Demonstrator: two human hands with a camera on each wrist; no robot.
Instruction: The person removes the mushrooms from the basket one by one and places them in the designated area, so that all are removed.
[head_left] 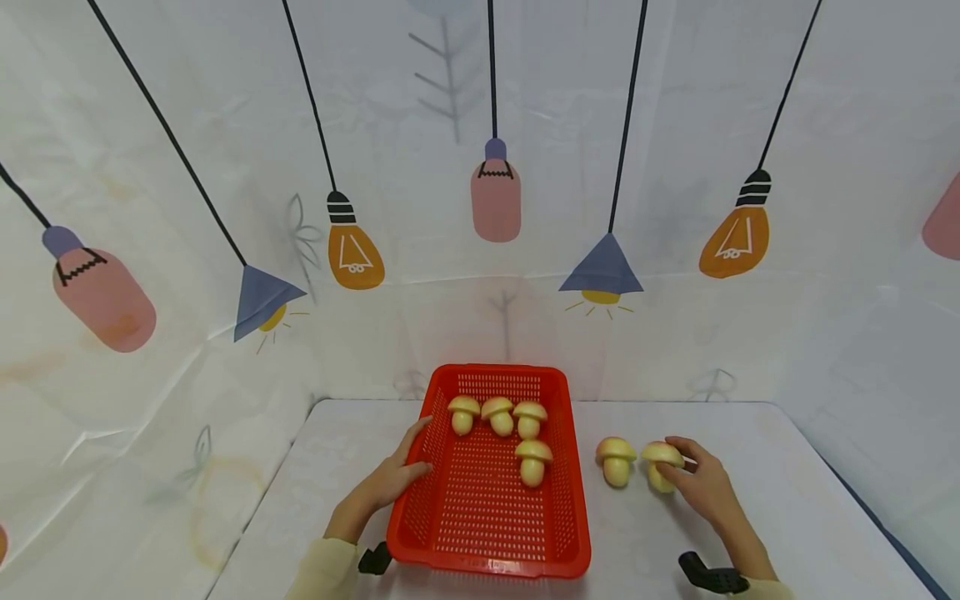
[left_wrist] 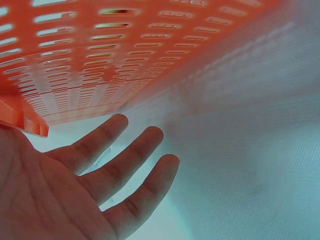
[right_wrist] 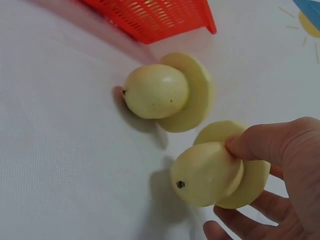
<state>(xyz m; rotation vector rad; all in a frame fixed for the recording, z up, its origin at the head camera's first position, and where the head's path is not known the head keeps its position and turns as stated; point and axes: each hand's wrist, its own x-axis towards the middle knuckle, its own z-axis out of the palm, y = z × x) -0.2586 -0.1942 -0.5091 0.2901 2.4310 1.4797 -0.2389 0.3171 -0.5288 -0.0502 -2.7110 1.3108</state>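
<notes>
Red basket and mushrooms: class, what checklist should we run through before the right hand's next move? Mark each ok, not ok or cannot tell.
1. Right hand gripping the held mushroom: ok, its fingers pinch it.
2. Held mushroom clear of the table: cannot tell.
3. Left hand at the red basket: ok, at its left rim.
4. Bare space in the basket: ok, its near part.
5. Straight way to the basket unobstructed: not ok, another mushroom lies between.
</notes>
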